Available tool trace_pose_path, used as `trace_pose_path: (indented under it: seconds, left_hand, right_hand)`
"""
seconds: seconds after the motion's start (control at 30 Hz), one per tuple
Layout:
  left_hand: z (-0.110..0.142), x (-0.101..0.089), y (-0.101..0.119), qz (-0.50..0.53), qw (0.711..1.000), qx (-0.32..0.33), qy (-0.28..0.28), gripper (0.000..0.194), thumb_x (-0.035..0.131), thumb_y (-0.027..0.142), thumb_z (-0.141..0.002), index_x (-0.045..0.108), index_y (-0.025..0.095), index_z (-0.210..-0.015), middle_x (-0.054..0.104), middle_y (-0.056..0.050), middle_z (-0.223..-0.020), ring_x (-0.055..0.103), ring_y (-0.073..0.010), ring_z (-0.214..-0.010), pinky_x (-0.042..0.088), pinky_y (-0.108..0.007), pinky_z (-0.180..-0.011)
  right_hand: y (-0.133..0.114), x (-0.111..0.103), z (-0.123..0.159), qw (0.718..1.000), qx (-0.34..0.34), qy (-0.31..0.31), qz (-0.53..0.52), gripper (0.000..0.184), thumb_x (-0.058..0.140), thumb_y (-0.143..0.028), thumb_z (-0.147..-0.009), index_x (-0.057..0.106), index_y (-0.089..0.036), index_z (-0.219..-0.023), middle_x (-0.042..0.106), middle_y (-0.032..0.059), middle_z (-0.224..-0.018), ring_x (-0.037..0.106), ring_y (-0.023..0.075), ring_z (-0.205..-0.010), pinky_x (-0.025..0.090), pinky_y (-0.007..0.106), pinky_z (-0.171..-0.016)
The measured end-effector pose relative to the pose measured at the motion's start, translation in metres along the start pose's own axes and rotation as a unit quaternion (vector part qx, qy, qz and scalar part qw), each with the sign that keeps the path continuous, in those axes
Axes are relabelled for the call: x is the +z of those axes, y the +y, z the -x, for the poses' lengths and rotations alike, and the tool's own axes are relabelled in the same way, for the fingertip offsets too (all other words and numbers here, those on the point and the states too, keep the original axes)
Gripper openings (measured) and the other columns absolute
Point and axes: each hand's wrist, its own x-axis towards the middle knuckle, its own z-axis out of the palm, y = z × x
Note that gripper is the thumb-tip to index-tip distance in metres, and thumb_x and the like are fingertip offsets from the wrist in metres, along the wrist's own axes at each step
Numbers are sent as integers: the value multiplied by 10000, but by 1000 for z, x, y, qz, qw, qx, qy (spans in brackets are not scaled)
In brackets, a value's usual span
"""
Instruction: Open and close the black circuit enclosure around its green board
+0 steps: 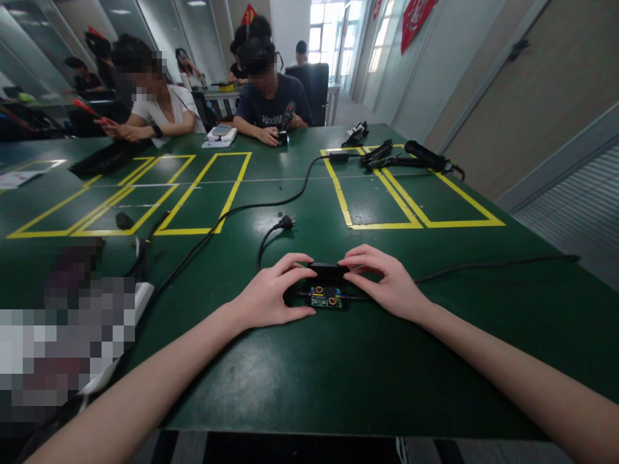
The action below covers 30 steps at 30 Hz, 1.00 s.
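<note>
A black plastic cover [329, 272] is tilted up just behind a small circuit board [326, 298] with two copper-ringed coils. The fingertips of my left hand [273, 293] grip the cover's left end, while its thumb reaches the board's near left corner. At the cover's right end, my right hand [387, 283] pinches it between thumb and fingers. Black cable comes out of both sides of the board and passes under my hands. Beyond my left hand lies a power plug [287, 223] on a short curved cord. Whether the board sits in a lower shell is hard to see.
Yellow tape outlines [387, 226] mark the green table [271, 380]. A long black cable [242, 207] crosses it to an adapter [338, 156]. A black wand-like tool [425, 156] lies at the far right. Two people sit across the table, one handling a dark device [286, 122].
</note>
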Motion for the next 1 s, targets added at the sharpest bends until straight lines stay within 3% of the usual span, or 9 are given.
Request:
trace_pose_path:
  seconds: [0.27,0.47,0.7,0.9,1.0]
  left_hand:
    - [0,0,1,13,1000,-10,1,525,842,369,-846,622,226,-1302,564,-153,-1438,718,-277,-1143,623,-446,-999]
    - [-2,0,2,14,1000,-20,3,439,843,344,-834,590,223,-1172,596,-129,-1350,684,-273,-1167,628,-416,-952]
    - [-3,1,5,48,998,-34,-2,479,836,324,-831,568,225,-1216,652,-63,-1128,694,-199,-954,625,-337,-833]
    - [-5,-1,9,25,999,-21,-14,318,788,309,-873,645,198,-1135,686,-79,-1081,701,-209,-963,603,-322,-838]
    - [-5,0,8,14,1000,-7,-11,259,762,326,-894,666,194,-1095,688,-94,-1091,704,-215,-968,603,-330,-834]
  right_hand:
    - [0,-1,0,1000,-8,-14,5,140,697,-295,-943,783,-228,-1031,734,85,-1068,731,212,-918,674,367,-792]
    - [-3,-3,-1,1000,-1,-28,5,149,693,-289,-944,758,-218,-1057,764,74,-1007,732,212,-880,646,365,-796]
    - [-8,-6,-2,993,-64,-95,19,301,511,-308,-1071,720,-198,-884,728,65,-893,699,172,-821,578,309,-765]
    - [-8,-5,1,982,-113,-142,48,109,640,-304,-1005,650,-197,-987,709,73,-970,685,184,-876,563,321,-779]
    - [-8,-5,2,976,-111,-163,90,214,750,-311,-908,608,-209,-1032,706,80,-1027,682,206,-901,561,342,-775]
